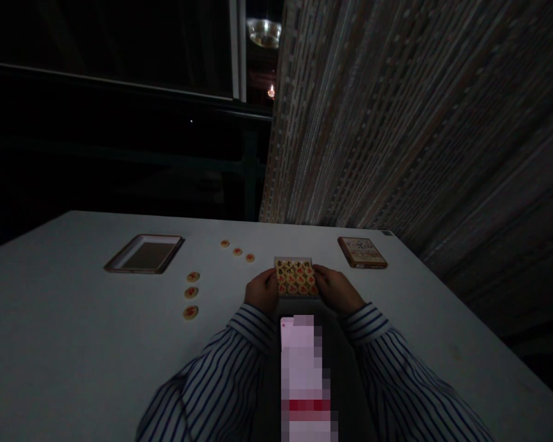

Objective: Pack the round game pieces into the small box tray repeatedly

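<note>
Between my two hands is a small clear box of Chinese chess pieces (295, 280), round discs in rows marked with red and black characters. My left hand (262, 291) grips its left edge, fingers closed. On the opposite edge my right hand (338, 288) pinches the box between thumb and fingers. Left of my hands, three loose chess pieces (191, 293) lie in a column on the white table. Three more chess pieces (237, 252) form a slanting row farther back.
An open, shallow box half (177, 252) rests at the table's back left. A printed box lid (363, 253) lies at the back right. Nearest my body is a lit phone screen (299, 356), partly pixelated. A string curtain (350, 110) hangs behind the white table (96, 344).
</note>
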The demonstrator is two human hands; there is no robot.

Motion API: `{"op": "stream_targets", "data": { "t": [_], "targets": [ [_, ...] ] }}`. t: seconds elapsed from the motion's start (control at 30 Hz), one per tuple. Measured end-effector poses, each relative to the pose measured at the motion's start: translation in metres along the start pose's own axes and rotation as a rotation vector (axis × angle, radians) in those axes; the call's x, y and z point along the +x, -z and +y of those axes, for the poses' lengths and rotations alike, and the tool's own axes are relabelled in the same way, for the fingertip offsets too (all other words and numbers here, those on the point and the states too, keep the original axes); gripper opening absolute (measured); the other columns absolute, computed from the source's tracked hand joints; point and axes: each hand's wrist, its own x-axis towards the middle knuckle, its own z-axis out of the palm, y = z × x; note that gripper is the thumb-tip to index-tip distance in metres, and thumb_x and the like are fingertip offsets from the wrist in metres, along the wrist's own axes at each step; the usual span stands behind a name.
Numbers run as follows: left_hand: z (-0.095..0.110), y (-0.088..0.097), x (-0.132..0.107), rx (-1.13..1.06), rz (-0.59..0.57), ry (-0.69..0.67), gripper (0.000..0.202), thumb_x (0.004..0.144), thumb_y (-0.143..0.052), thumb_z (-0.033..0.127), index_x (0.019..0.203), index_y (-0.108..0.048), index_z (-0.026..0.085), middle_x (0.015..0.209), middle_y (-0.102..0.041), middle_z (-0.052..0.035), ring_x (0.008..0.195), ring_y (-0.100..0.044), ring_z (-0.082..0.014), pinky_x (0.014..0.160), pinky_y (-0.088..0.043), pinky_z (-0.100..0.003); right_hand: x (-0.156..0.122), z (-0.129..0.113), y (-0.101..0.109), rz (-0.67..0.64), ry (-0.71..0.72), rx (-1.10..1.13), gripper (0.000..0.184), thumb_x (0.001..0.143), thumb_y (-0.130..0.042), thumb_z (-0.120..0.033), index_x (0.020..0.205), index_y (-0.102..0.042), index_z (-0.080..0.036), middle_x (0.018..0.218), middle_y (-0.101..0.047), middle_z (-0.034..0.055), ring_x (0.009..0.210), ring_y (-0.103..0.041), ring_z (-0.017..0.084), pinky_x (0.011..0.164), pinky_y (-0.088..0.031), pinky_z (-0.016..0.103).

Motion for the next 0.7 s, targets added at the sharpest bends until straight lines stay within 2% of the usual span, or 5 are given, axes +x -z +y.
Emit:
{"op": "stream_targets", "data": {
  "t": [0.23,0.4,0.7],
  "targets": [
    [-0.0048,-0.0002,0.0026,0.001,0.03,-0.005,0.029,0.079,-0.041,0.025,0.095,-0.065,0.022,0.089,-0.069,-0.0021,0.085,-0.061,-0.0174,0.073,-0.046,-0.026,0.0012,-0.0032,-0.0024,0.005,0.045,0.013,0.036,0.087,-0.029,-0.027,0.113,-0.053,-0.021,0.11,-0.06,0.005,0.1,-0.055,0.016,0.083,-0.039,0.025],
    [-0.0065,0.0006,0.0045,0.009,0.076,0.035,0.029,0.078,-0.043,0.025,0.096,-0.065,0.019,0.09,-0.069,-0.0045,0.086,-0.061,-0.0179,0.074,-0.047,-0.026,0.0035,-0.0042,-0.0047,0.011,0.064,0.014,0.035,0.086,-0.029,-0.027,0.112,-0.053,-0.02,0.108,-0.061,0.0052,0.097,-0.056,0.016,0.082,-0.039,0.024],
    [-0.0046,0.0028,0.0039,-0.016,0.072,0.045,0.029,0.078,-0.043,0.024,0.097,-0.065,0.018,0.091,-0.068,-0.0046,0.087,-0.061,-0.0172,0.076,-0.046,-0.027,0.0047,-0.0029,-0.0071,0.027,0.089,0.034,0.036,0.085,-0.029,-0.025,0.112,-0.053,-0.021,0.107,-0.062,0.0047,0.096,-0.057,0.015,0.081,-0.04,0.024]
  ]
}}
